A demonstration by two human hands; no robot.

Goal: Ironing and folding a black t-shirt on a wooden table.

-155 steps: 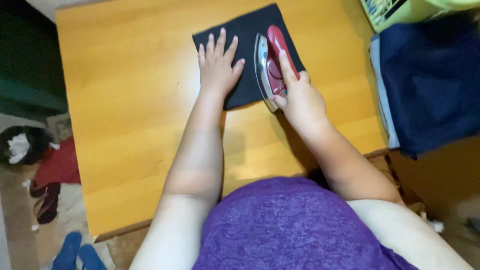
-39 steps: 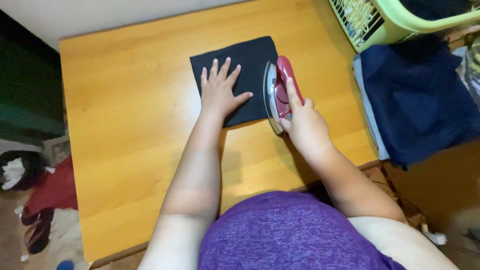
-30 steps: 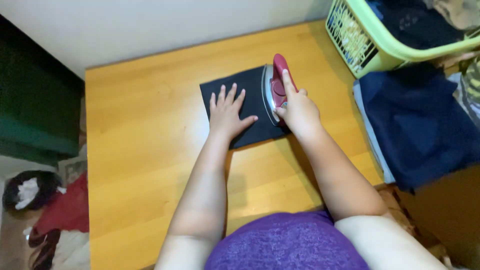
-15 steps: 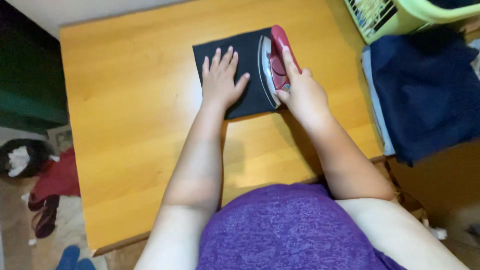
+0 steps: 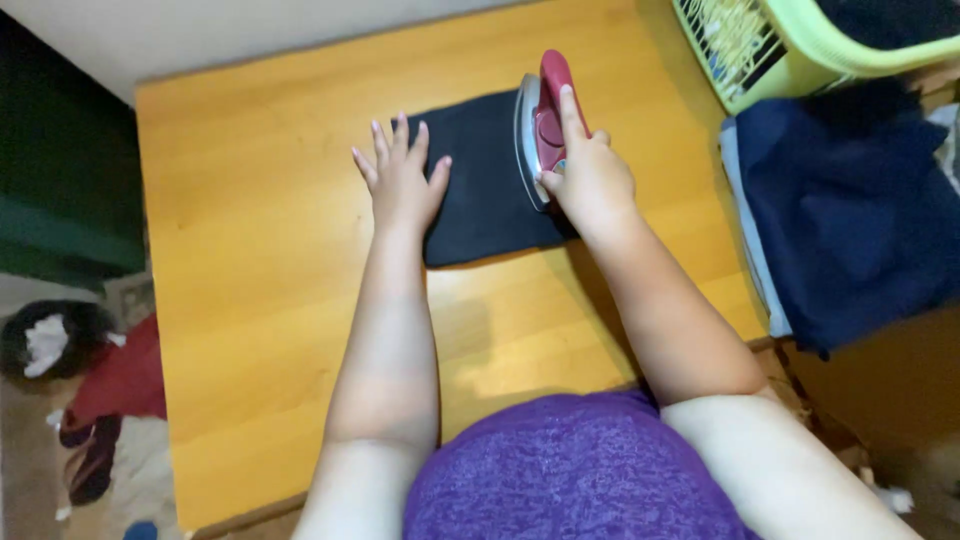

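- Iron, red handle with a silvery soleplate edge, sits on the right part of a dark cloth, nose pointing away from the person.
- Right hand is clenched round the iron's handle; index finger lies stretched along the top of the handle, thumb on the near side.
- Left hand is released, holding nothing: palm down, 5 fingers spread, resting flat at the left edge of the dark cloth, fingertips partly over bare wood.
- Dark cloth is a flat, roughly rectangular piece lying on the far half of the worktop, with 1 near corner by the right wrist. Cannot tell whether it is 1 layer or folded.
- Worktop is orange-toned wood; its near half is bare apart from the 2 forearms crossing it.
- Right of the worktop: a stack of navy-blue fabric, just beside the worktop edge.
- Upper right: a light-green laundry basket with a lattice wall, dark items inside.
- Left of the worktop, on the floor: red cloth and something dark with a white patch, too blurred to identify.
- Person wears a purple top, at the bottom of the view.
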